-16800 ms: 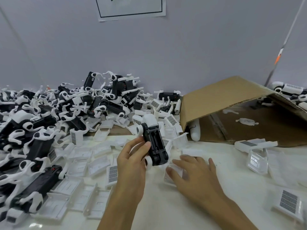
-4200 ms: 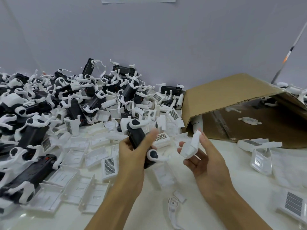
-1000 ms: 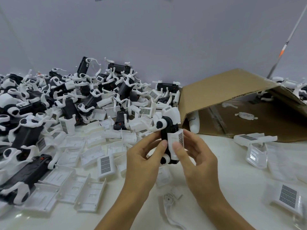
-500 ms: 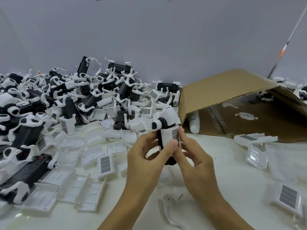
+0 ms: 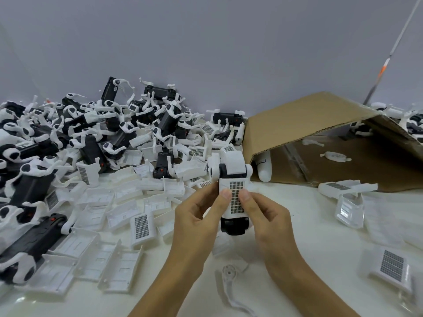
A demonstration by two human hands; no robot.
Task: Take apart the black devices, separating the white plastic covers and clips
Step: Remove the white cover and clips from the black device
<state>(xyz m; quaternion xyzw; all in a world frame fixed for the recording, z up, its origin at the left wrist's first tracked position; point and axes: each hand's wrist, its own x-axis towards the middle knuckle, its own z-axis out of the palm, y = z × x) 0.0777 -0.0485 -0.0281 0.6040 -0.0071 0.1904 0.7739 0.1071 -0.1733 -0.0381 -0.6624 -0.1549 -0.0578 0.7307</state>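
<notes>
I hold one black device (image 5: pixel 234 226) upright above the white table, just in front of me. A white plastic cover with a grey grid patch (image 5: pixel 235 197) lies over its front, and white clips cap its top end. My left hand (image 5: pixel 196 216) grips the device from the left, thumb pressed on the cover. My right hand (image 5: pixel 265 213) grips it from the right, thumb on the grid patch. The fingers behind the device are hidden.
A big pile of black devices with white clips (image 5: pixel 91 138) fills the left and back. Loose white covers (image 5: pixel 119 213) are strewn before it. A tipped cardboard box (image 5: pixel 309 124) lies at the right. A loose white clip (image 5: pixel 229 287) rests near my wrists.
The device has turned so its white cover faces me squarely. Both thumbs now sit on the cover. The hands stay at about the same spot.
</notes>
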